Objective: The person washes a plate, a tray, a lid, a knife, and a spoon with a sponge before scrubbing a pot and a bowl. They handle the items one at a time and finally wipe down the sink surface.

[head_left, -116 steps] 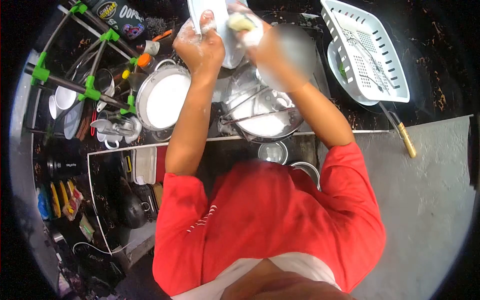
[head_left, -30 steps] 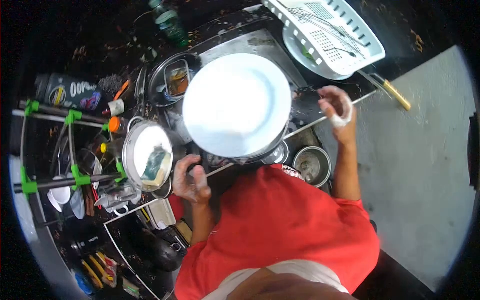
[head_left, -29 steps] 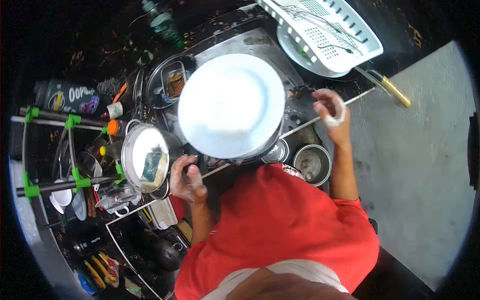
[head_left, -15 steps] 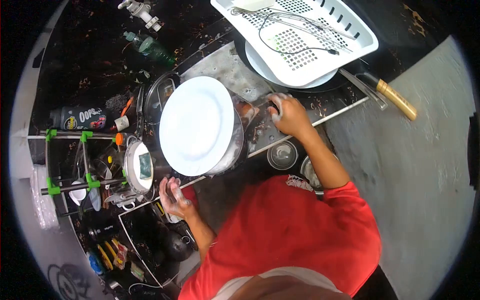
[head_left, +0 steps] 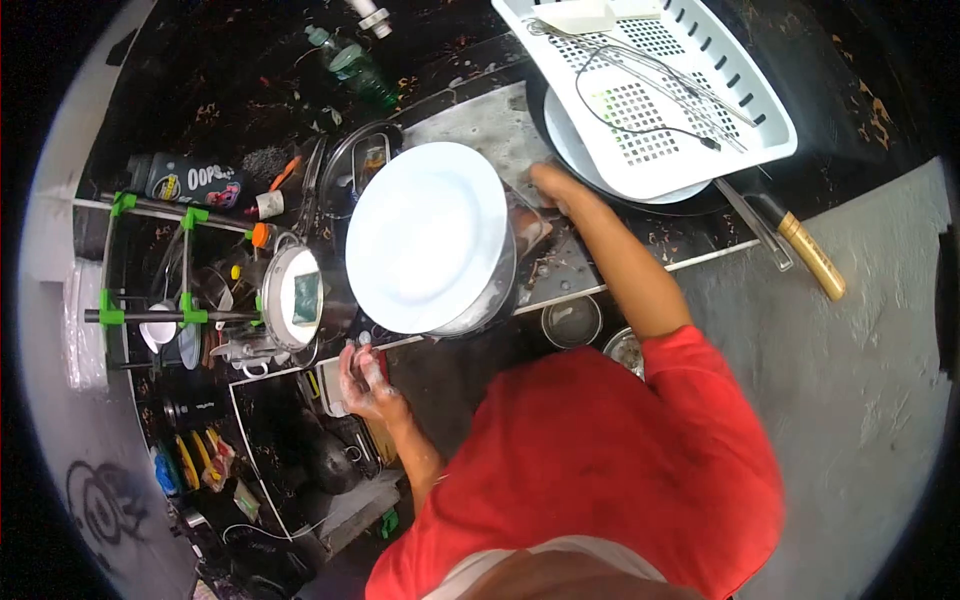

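Note:
A white plate (head_left: 426, 237) lies on top of a stack with a dark pan or basin beneath it. My left hand (head_left: 368, 382), soapy and with fingers apart, hovers just below the plate's lower left edge and holds nothing. At the sink's metal surface (head_left: 480, 125), right of the plate, is my right hand (head_left: 548, 187); its fingers are mostly hidden. Left of the plate a green sponge (head_left: 307, 298) rests in a white-lined pot (head_left: 285, 325).
A white perforated basket (head_left: 640, 165) with wire utensils sits on a large pan at the upper right. A wooden-handled knife (head_left: 810, 255) juts over the counter edge. Green-jointed rack (head_left: 190, 265), dark bottle (head_left: 185, 182) and green bottle (head_left: 360, 72) stand left. Below the edge is a bowl (head_left: 571, 322).
My right hand has moved up and away from me, toward the metal surface beside the basket. My left hand stays low by the plate. The camera view has shifted.

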Demonstrator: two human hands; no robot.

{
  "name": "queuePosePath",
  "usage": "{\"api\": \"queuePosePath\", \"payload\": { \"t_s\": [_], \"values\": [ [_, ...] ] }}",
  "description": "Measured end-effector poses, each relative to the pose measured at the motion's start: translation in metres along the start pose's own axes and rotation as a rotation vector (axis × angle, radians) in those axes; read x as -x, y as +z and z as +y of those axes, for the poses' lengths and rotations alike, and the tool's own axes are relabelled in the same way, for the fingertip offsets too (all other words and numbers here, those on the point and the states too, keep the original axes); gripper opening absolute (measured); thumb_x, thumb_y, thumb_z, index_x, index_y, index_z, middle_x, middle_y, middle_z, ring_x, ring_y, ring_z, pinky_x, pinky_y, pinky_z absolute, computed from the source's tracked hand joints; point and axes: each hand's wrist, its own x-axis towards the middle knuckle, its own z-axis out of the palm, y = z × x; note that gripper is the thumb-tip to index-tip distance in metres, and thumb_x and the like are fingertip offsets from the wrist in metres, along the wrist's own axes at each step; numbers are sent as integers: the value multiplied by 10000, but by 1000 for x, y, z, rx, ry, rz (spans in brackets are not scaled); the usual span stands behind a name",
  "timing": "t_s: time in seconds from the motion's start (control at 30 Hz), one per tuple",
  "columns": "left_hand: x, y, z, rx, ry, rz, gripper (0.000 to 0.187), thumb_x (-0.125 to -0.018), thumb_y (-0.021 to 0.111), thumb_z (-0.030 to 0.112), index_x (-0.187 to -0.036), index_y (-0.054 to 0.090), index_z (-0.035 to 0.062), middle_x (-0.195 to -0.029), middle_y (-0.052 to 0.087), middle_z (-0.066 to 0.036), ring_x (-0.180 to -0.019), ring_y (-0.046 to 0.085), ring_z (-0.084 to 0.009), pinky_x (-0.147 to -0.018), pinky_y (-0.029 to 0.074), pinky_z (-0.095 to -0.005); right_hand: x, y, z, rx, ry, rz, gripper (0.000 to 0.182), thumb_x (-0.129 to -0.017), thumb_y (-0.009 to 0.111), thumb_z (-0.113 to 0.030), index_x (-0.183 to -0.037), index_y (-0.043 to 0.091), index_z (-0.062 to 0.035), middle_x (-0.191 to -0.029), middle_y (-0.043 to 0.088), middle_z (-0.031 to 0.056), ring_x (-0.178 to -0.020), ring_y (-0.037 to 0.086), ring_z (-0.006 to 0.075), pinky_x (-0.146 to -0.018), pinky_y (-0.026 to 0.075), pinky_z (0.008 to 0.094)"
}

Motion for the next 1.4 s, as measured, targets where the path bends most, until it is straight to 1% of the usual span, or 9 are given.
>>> {"api": "queuePosePath", "payload": {
  "t_s": [0.13,0.2,0.23,0.43,0.6,0.8,0.93,1.03,1.4],
  "values": [
    [-1,-8,-4,-20,-6,11,355,-870,599,146,-1146,534,-68,-965,632,-162,-857,604,-195,-769,512,-297,-15,17,-7,-239,117,113,367,-730,581,-279,-1044,558,-90,-772,472,76,-635,411,166,-495,398,306],
    [-3,-8,-5,-7,10,31,350,-870,597,148,-1136,542,-72,-943,638,-157,-834,607,-195,-751,513,-299,-21,24,-12,-467,92,319,377,-720,577,-316,-1033,538,-109,-797,489,78,-591,417,177,-469,390,297],
    [-4,-10,-8,-41,37,21,342,-870,592,144,-1131,547,-73,-929,641,-154,-820,609,-195,-746,512,-299,-48,24,-1,-536,40,273,314,-766,553,-304,-1009,509,-110,-777,499,68,-521,391,157,-447,383,287],
    [-7,-6,-3,-58,0,16,323,-874,574,120,-1130,549,-76,-910,641,-160,-813,611,-193,-749,510,-299,-83,24,26,-795,6,268,273,-799,527,-297,-1002,501,-116,-739,502,48,-505,401,140,-451,391,280],
    [-13,1,-9,30,-62,-17,339,-877,577,125,-1149,531,-71,-940,627,-163,-853,603,-199,-774,519,-309,-72,26,18,-798,16,244,247,-821,511,-293,-997,496,-120,-714,503,35,-495,407,129,-454,396,275],
    [-15,4,-13,29,-56,-8,341,-876,581,134,-1145,534,-71,-946,618,-156,-866,598,-201,-771,519,-307,-78,26,-29,-701,85,15,300,-877,415,-354,-1023,531,-119,-713,570,22,-496,441,110,-455,375,267],
    [-13,-2,-27,120,-127,19,350,-869,590,135,-1145,534,-73,-953,615,-153,-865,598,-203,-772,519,-308,-72,32,-35,-658,-16,120,364,-892,374,-362,-1015,548,-67,-756,590,75,-566,536,143,-465,440,274],
    [-12,-4,-30,88,-85,-2,355,-862,596,129,-1146,533,-75,-949,615,-150,-866,598,-202,-772,518,-305,-88,28,-35,-780,17,61,400,-919,331,-342,-1123,497,-41,-894,591,152,-705,605,210,-571,550,330],
    [-17,2,-29,129,-114,-27,358,-853,602,101,-1161,531,-67,-934,620,-120,-858,600,-170,-788,495,-281,-77,31,-13,-943,-90,-17,368,-897,354,-224,-1186,455,-21,-1014,572,167,-815,615,255,-662,576,346]
  ]
}}
